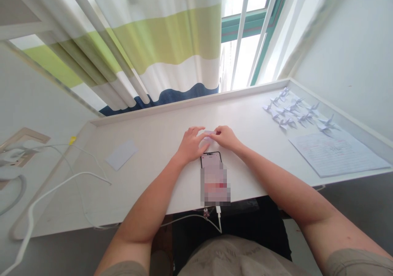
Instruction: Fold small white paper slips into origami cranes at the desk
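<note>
Between my two hands, a small piece of white paper (210, 136) shows just beyond the top of a phone. My left hand (192, 144) has its forefinger and thumb at the paper's left side, with the other fingers stretched beyond. On the right side, the thumb and forefinger of my right hand (226, 138) pinch the paper. Fingers cover much of it, so its folds cannot be made out. A phone (211, 161) lies below the hands, its screen partly blurred.
Several folded paper cranes (288, 110) stand at the table's far right, beside written sheets (334, 153). A blank paper sheet (122, 154) lies left. White cables (66, 182) cross the left side, and a charging cable (218, 216) hangs from the phone. A raised rim (190, 101) edges the white table (156, 133).
</note>
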`<state>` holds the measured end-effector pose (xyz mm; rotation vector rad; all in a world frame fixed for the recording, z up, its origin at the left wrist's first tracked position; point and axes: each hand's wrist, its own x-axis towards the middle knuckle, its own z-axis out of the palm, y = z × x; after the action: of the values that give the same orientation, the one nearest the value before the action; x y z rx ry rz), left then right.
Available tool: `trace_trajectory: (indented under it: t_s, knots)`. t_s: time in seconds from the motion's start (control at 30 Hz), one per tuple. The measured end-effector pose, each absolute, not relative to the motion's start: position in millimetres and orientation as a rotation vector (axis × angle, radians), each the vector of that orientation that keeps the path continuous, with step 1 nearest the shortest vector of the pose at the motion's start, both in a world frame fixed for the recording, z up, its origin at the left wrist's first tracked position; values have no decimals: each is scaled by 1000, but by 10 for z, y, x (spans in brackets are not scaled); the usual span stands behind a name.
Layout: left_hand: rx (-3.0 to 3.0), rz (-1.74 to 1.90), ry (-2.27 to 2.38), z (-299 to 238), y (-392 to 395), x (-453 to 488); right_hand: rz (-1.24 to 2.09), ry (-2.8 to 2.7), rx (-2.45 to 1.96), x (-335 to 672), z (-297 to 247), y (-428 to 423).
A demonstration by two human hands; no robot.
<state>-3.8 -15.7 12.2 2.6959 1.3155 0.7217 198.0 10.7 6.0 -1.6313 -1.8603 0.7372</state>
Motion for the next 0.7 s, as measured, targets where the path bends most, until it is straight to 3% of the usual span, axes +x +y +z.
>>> trace_trajectory:
  t_s: [0.27, 0.7]
  knots:
    - [2662, 609, 1332, 42, -83, -105, 306, -2279, -973, 2204, 111, 31]
    - [2649, 592, 1254, 29, -35, -83, 351, -2416, -1100, 2253, -3, 115]
